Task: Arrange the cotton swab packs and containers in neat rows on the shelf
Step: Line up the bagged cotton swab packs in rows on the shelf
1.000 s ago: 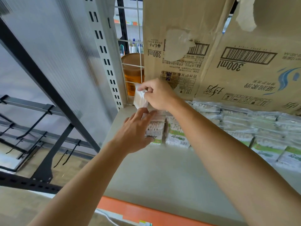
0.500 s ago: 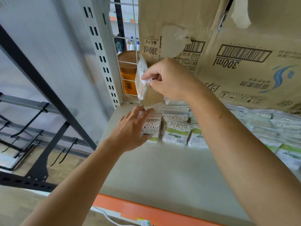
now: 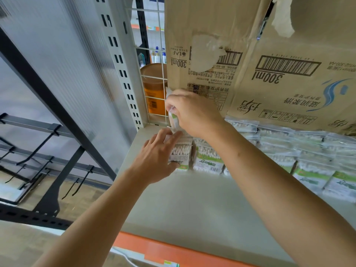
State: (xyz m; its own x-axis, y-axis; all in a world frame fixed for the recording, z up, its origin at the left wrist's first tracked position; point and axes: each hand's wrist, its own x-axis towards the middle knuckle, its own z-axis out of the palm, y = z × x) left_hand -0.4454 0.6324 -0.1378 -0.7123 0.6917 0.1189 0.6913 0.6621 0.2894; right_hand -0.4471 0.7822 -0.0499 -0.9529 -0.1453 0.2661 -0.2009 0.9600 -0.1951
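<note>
Clear plastic cotton swab pack [image 3: 172, 117] was pinched upright by right hand [image 3: 192, 110] over grey shelf [image 3: 192, 205] row's left end. Stacked end pack [image 3: 182, 153] was steadied by straight-fingered left hand [image 3: 158, 158]. Held pack best lowered squarely, edges aligned.

The print on both cardboard boxes was upside down. The left box [image 3: 208, 26] had "LAF" with "300ml" right by it, a barcode half under torn tape, and a number starting "800-830". The right box [image 3: 317, 45] showed a big "300ml" by its barcode, plus "滋润柔滑" next to a blue swirl. The other small print was too tiny for me. The green labels on the cotton swab packs [image 3: 209, 163] were unreadable, and so was the lifted cotton swab pack [image 3: 172, 112], which was edge-on.
</note>
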